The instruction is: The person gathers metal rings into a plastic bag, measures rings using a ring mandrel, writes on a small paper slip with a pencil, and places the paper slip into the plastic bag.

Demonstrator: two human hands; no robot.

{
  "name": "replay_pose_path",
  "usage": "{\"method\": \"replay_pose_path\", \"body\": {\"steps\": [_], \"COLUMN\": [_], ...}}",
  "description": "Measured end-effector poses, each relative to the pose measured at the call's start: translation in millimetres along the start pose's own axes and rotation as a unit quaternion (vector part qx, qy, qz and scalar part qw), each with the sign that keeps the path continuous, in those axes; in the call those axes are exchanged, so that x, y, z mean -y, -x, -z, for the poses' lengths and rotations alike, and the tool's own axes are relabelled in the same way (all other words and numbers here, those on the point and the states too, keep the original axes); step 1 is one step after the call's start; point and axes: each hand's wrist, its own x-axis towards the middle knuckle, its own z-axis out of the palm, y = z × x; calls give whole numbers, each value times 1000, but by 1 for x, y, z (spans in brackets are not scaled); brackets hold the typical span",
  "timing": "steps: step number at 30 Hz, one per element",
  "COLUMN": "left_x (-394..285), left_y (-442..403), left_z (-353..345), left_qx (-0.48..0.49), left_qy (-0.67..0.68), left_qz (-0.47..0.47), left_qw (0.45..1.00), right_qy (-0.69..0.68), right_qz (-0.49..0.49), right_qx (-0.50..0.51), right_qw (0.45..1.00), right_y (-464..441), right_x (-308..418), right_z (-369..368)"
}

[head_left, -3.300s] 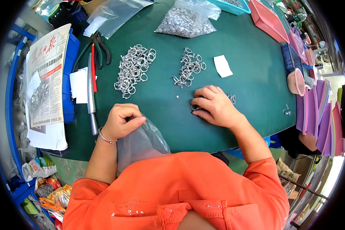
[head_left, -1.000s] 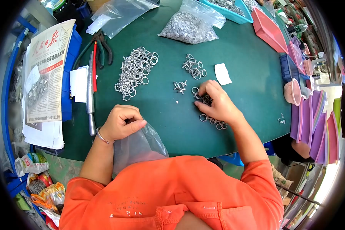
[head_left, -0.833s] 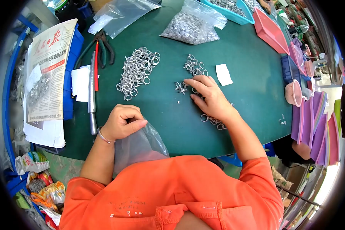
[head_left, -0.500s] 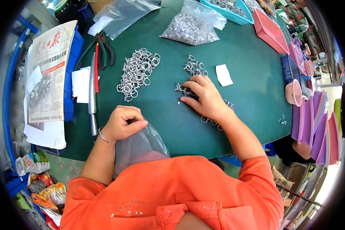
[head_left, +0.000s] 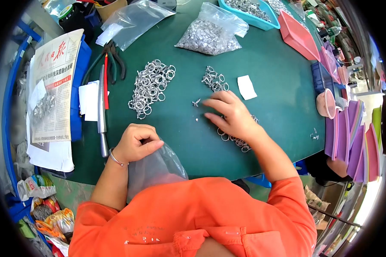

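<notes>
Rings left of the right hand [head_left: 236, 116] have thinned since a second ago: a small remnant [head_left: 196, 103] lies alone mid-frame, just beside the fingertips. Right hand palm-down, finger and thumb parted at the tips; whether rings sit beneath the palm is hidden. Near ring cluster [head_left: 243, 147] shows below the hand, partly covered by it. Upper ring cluster [head_left: 213, 79] above; large ring pile [head_left: 152, 88] left of centre, well apart. The gaps probably keep lots from mixing. Left hand [head_left: 138, 142], lower left of centre, is curled, thumb pressing a clear plastic bag [head_left: 158, 169] at its top; the bag hangs by the edge of the green surface [head_left: 283, 111], so the pinch likely stops it slipping. Pliers [head_left: 111, 50] and metal rod [head_left: 101, 107] lie far left, seemingly clear of the hands' reach.
</notes>
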Motion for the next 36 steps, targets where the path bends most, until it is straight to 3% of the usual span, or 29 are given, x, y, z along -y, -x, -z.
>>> {"method": "replay_pose_path", "body": {"steps": [2,4,6,8,10,14,16,21,23,27,29,33,36], "left_x": [0,-2,-2,-1,-3,-6,-5,-3,-3,-2,-2,-2,-2], "left_y": [1,1,1,0,-1,-2,-1,-1,-1,-2,-1,0,0], "left_z": [-1,-1,1,1,1,2,3,2,2,1,2,2,1], "left_qx": [-4,-9,-3,0,7,18,18,6,10,8,6,-2,0], "left_qy": [4,10,11,18,20,8,11,14,18,17,14,15,22], "left_qz": [-2,-1,1,5,11,27,21,5,10,7,7,7,10], "left_qw": [1000,1000,1000,1000,1000,999,1000,1000,1000,1000,1000,1000,1000], "right_qy": [26,33,-15,7,-25,6,19,34,18,3,-6,25,-43], "right_qz": [6,11,-53,-82,-211,-230,-136,-140,-157,-182,-260,-232,-251], "right_qx": [-71,-74,-11,-68,-114,-103,-75,-63,5,-44,-96,-84,-104], "right_qw": [997,997,998,994,971,968,988,988,987,982,961,969,961], "right_y": [-15,-14,-7,-3,-3,-1,2,14,17,1,-12,-12,-9], "right_x": [7,1,-10,-19,-21,-37,-46,-47,-43,-34,-28,-42,-41], "right_z": [-14,-22,-19,-5,10,22,14,17,25,18,11,2,13]}}
